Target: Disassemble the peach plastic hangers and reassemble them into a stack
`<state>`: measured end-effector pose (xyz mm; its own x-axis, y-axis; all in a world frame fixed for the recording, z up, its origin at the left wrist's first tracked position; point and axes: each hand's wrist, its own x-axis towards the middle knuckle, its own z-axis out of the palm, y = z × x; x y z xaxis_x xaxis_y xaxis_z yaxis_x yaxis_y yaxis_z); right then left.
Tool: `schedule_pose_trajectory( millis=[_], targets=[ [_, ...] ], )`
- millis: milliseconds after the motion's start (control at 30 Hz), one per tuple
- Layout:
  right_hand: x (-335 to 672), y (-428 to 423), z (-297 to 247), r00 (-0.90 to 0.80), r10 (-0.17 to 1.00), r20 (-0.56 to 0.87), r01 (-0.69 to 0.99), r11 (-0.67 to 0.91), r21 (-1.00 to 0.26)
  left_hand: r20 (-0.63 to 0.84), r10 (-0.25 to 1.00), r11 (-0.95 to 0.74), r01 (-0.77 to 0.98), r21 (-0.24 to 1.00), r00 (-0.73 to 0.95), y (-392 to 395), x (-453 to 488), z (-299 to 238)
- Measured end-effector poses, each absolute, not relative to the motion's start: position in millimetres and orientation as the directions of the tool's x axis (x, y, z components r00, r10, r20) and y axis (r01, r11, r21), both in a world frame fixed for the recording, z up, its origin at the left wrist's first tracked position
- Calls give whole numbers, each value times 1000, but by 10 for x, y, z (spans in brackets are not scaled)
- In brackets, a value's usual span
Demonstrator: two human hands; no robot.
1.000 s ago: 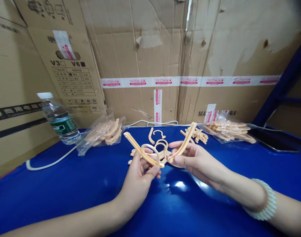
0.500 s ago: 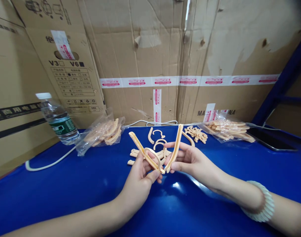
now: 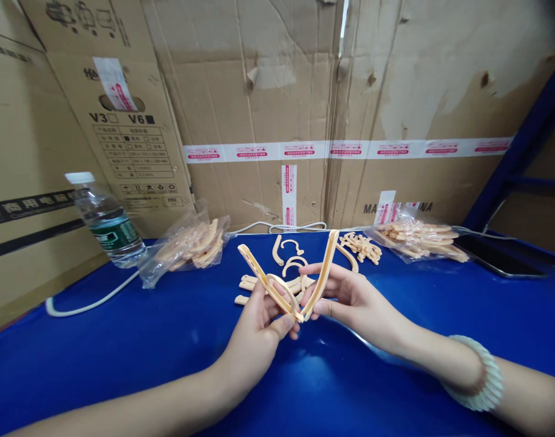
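My left hand (image 3: 265, 320) is closed round a beige plastic hanger arm (image 3: 251, 263), a long channelled piece slanting up to the left. A curved hanger hook (image 3: 283, 283) sits at that arm's lower end, by my left fingers. Between the thumb and fingers of my right hand (image 3: 343, 294) is a second hanger arm (image 3: 326, 261), slanting up to the right. The lower ends of both arms meet in a V; whether they are joined I cannot tell. Behind my hands lie more hanger arms (image 3: 248, 282) and loose hooks (image 3: 292, 246), partly hidden by my fingers.
A blue table (image 3: 136, 358) lies below. At its back are a bag of hanger pieces (image 3: 186, 246), a second bag (image 3: 416, 240), a pile of small hooks (image 3: 362, 246), a water bottle (image 3: 108, 224), a phone (image 3: 498, 258) and a white cable (image 3: 90, 306). Cardboard (image 3: 259, 109) stands behind.
My right hand has shifted slightly left, bringing the lower end of its hanger arm against the end of the left one. My left hand has barely moved.
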<state>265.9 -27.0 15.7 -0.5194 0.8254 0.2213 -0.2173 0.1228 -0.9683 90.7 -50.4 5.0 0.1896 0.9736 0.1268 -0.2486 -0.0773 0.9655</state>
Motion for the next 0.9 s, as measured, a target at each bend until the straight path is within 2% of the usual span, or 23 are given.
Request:
schedule_pose_trajectory(
  millis=[567,900],
  targets=[
    [2692,-263,137,-473,846,245,-110,219,-970,25,990,2,-189,982,141,-567,904,103],
    [2667,-287,178,-417,874,248,-108,223,-969,76,992,-57,-178,982,105,-558,902,155]
  ],
)
